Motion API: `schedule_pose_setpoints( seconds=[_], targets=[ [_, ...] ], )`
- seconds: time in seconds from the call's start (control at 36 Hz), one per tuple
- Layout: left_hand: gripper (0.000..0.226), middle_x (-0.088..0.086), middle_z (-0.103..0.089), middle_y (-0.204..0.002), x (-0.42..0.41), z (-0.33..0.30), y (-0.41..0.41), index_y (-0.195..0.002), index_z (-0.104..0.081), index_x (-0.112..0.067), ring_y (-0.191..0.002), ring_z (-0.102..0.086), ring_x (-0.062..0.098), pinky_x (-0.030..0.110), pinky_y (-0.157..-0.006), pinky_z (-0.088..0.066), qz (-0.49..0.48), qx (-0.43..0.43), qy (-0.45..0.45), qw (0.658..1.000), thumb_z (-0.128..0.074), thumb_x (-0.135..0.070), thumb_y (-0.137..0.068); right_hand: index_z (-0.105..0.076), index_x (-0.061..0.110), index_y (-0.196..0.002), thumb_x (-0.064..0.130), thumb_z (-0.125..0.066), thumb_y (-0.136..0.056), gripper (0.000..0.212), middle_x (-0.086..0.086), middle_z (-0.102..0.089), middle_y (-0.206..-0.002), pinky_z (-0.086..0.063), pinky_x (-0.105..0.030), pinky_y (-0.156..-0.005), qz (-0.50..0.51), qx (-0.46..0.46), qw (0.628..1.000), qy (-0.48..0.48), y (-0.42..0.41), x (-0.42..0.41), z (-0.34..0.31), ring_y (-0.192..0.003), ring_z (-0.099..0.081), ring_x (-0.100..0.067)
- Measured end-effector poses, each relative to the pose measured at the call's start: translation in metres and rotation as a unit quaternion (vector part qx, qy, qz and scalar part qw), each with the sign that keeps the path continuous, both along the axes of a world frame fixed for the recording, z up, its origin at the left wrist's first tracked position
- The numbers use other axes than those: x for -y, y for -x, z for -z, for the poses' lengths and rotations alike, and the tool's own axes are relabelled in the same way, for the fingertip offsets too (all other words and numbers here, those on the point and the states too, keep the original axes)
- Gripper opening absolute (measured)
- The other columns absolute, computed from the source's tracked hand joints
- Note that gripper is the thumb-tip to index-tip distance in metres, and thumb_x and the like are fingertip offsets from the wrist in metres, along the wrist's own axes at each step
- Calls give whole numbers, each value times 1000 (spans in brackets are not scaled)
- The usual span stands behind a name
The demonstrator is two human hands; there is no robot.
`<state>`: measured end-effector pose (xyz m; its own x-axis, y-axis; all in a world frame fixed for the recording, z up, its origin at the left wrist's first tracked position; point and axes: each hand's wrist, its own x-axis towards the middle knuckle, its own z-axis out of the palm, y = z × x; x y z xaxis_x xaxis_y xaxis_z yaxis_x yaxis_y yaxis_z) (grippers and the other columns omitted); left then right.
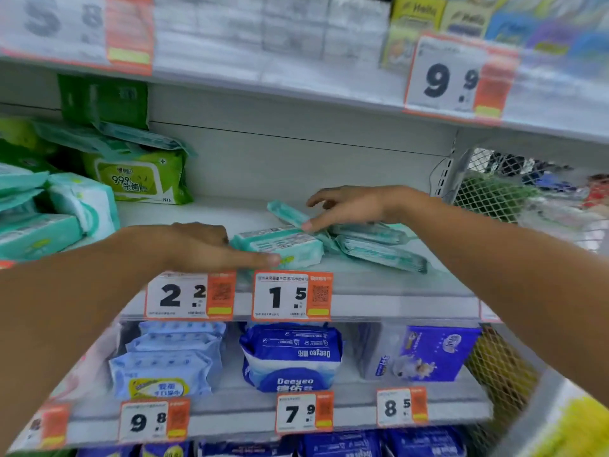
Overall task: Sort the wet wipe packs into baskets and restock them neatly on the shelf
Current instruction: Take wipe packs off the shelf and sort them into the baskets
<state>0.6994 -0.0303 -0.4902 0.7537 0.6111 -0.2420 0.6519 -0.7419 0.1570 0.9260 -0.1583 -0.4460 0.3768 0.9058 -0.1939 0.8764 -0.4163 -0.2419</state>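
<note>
Green wipe pack (138, 178) sits left of teal packs (329, 239).

Glossy plastic film wraps the teal wipe packs (283, 245) on the smooth painted-metal shelf (362, 298)

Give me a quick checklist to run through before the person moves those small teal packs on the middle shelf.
1. Left hand on the front flat teal wet wipe pack: ok, straight fingers touch its left end.
2. Right hand on the packs: ok, fingers spread above them, thumb tip touching.
3. Packs neat: not ok, the loose pile of teal packs lies askew.
4. Free white shelf board: ok.
5. Basket at hand: cannot tell.
</note>
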Motion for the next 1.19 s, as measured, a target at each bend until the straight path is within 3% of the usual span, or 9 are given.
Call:
schedule_pose_setpoints(
  seconds=[0.17, 0.39, 0.53, 0.64, 0.72, 0.81, 0.94, 1.08, 1.19],
  targets=[
    [130, -1, -51, -141, -1, -4, -10, -147, -26, -40, -112, -49, 20, 33, -97, -41, -22, 34, 18, 999, -48, -105, -36, -27, 40, -149, 37, -87, -71, 99, 4, -50, -140, -47, -50, -104, 42, 12, 990, 134, -29, 44, 10, -125, -52, -23],
    [90, 2, -61, -123, 17, -4, -31, -123, -56, -18, -101, -58, 20, 30, -84, -48, -54, 120, 2, 991, -68, -82, -60, -57, 22, -109, 17, -73, -71, 42, -1, -65, -95, -50, -29, -67, 62, 126, 988, -68, -27, 51, 30, -90, -65, -26],
    [68, -16, -54, -82, 33, -5, 6, -100, -49, -20, -70, -53, 1, 19, -54, -40, -10, 311, -85, 946, -92, -49, -56, -44, 32, -132, 25, -68, -71, 66, -4, -67, -103, -54, -38, -74, 8, 243, 951, -189, -2, 88, 25, -87, -64, -32],
    [68, -20, -58, -88, 56, 3, 63, -104, -50, -19, -74, -54, -10, 8, -55, -41, -7, 459, -53, 887, -96, -31, -54, -48, 34, -130, 21, -73, -70, 66, 2, -70, -105, -56, -41, -73, -59, 238, 918, -312, 51, 125, 26, -87, -66, -28],
    [69, -17, -66, -95, 67, 16, 105, -106, -52, -20, -79, -65, -9, 5, -64, -47, -16, 510, 66, 857, -96, -20, -53, -58, 26, -126, 14, -84, -68, 64, 4, -70, -105, -54, -31, -76, -51, 151, 894, -419, 94, 142, 38, -88, -67, -20],
    [70, -10, -69, -101, 81, 32, 142, -112, -56, -23, -82, -71, 1, 18, -64, -56, -52, 535, 185, 823, -93, -3, -56, -67, 18, -109, 9, -93, -62, 54, 6, -75, -93, -57, -21, -73, 38, -105, 862, -495, 139, 148, 50, -84, -72, -10],
    [62, 6, -74, -99, 111, 81, 184, -105, -60, -16, -75, -74, 17, 26, -53, -57, -170, 560, 449, 675, -84, 2, -51, -70, 3, -110, 9, -84, -63, 50, -20, -75, -104, -62, -42, -66, 148, -594, 725, -317, 188, 149, 90, -82, -76, -33],
    [35, 8, -67, -94, 125, 100, 195, -101, -65, -15, -59, -63, 15, 18, -45, -54, -295, 552, 635, 452, -80, -25, -71, -73, 6, -105, 20, -72, -70, 38, -20, -75, -104, -62, -40, -64, 224, -645, 706, -188, 206, 151, 120, -76, -75, -29],
    [46, 9, -69, -89, 132, 107, 195, -105, -69, -18, -63, -62, 19, 22, -47, -56, -347, 473, 688, 427, -69, -56, -80, -70, 7, -117, 18, -68, -81, 38, -19, -73, -114, -63, -43, -75, 209, -664, 692, -191, 215, 153, 123, -87, -75, -30]
  ],
)
